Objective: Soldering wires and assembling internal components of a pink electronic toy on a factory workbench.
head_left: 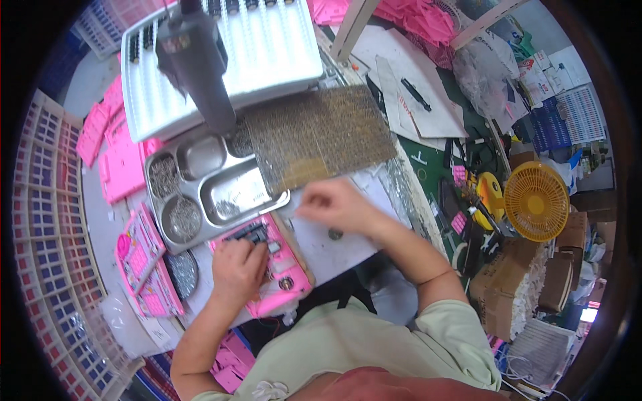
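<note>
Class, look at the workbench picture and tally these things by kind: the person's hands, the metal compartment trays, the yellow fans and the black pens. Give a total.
Hands: 2, left hand on the pink device, right hand
Metal compartment tray: 1
Yellow fan: 1
Black pen: 1
Total: 5

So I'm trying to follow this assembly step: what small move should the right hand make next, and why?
Probably bring the right hand down-left to the pink part. The left hand presses on that part at the table edge, while the right one is pinched shut beside the metal compartment tray of small screws, apart from the part. Whether it holds a screw is too small to tell.
</note>
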Available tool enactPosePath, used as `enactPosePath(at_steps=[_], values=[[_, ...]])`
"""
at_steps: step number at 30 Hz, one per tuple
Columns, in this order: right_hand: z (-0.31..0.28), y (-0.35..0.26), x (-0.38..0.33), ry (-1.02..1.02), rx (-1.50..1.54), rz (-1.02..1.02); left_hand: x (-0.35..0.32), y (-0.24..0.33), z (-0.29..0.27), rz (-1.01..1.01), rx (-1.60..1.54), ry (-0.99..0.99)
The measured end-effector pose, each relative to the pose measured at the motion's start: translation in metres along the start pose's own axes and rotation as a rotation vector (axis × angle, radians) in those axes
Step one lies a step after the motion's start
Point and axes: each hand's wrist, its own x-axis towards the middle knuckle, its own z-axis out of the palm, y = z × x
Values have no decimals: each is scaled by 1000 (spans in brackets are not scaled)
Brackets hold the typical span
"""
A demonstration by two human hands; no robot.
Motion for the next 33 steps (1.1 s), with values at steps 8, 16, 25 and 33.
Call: enactPosePath(at_steps=[8, 16, 25, 33], values=[[-158, 5, 245, 560, 368, -168, -2, 1, -6, -55, -14, -7], [-244, 55, 456, 572, -505, -133, -5, 1, -6, -57, -2, -45], [-214, -48, 355, 887, 349, -861, -5, 3, -6, -47, 35, -40], [-83, -73, 8, 536, 725, -874, -24, 3, -37, -261, -372, 170]])
